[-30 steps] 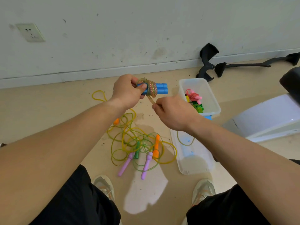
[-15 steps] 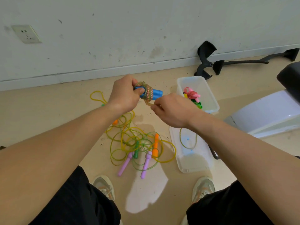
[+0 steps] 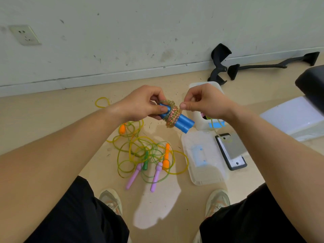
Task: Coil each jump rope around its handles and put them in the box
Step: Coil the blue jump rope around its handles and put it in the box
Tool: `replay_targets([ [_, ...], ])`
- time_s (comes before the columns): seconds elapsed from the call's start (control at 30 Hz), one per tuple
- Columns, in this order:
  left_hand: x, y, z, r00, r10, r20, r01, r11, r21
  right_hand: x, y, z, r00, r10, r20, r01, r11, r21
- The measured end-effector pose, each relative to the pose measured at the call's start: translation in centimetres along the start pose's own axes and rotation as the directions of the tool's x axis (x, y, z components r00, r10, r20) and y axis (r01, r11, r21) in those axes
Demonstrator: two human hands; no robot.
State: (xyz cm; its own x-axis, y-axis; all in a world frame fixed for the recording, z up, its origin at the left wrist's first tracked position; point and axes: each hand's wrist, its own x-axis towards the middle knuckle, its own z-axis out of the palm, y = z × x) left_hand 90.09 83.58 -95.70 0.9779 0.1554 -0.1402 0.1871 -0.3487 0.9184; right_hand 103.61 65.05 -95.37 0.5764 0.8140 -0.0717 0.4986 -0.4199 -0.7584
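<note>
Head view question from the novice: where is the rope right now?

Coach: It's held up above the floor [image 3: 52, 111], between both hands. The left hand [image 3: 145, 104] grips the pair of blue handles [image 3: 184, 122] at one end, thumb laid along the top. The speckled rope [image 3: 172, 115] is wound round their middle in a thick band. The right hand [image 3: 205, 102] pinches the rope between thumb and forefinger just beside that band, other fingers curled in. A thin strand of slack [image 3: 217, 123] hangs below that hand.

Novice: How do I do this wrap well?

Coach: I'd judge it's the last few turns. Pull each turn snug and lay it beside its neighbour rather than on top. Let the left thumb pin the band so nothing slides toward the free ends. Feed the slack through the pinch and don't release it. Tuck the tail under a turn at the end, or the springy cord will likely unwind.

Novice: Then the box?

Coach: Yes. The clear box [image 3: 201, 84] sits on the floor just behind the right hand, its lid [image 3: 205, 160] off and lying nearby. The tangle of loose ropes [image 3: 145, 151] comes after.
</note>
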Motion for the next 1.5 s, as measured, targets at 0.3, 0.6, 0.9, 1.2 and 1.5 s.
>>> replay_targets([
  [0.3, 0.0, 0.2, -0.4, 0.984, -0.108, -0.139, 0.033, 0.887, -0.461, -0.6, -0.2, 2.9, 0.990, 0.133, 0.047, -0.141, 0.933, 0.331],
  [0.6, 1.3, -1.6, -0.3, 0.858, -0.215, -0.467, 0.057, 0.943, -0.329, -0.5, -2.0, 7.1, 0.995, 0.088, -0.038, -0.093, 0.981, -0.170],
  [0.9, 1.4, -1.7, -0.8, 0.842, 0.018, -0.539, 0.134, 0.961, 0.241, -0.8, -4.7, 4.9, 0.989, -0.110, -0.101, 0.023, 0.782, -0.623],
  [1.2, 0.9, -0.3, -0.5, 0.980, 0.033, -0.195, -0.008, 0.992, 0.128, -0.1, -2.5, 0.0, 0.993, -0.078, -0.092, 0.046, 0.949, -0.312],
  [1.5, 0.2, 0.1, -1.4, 0.999, 0.003, -0.047, -0.006, 0.998, -0.063, -0.4, -0.6, 0.3, 0.999, 0.029, 0.035, -0.031, 0.997, 0.076],
])
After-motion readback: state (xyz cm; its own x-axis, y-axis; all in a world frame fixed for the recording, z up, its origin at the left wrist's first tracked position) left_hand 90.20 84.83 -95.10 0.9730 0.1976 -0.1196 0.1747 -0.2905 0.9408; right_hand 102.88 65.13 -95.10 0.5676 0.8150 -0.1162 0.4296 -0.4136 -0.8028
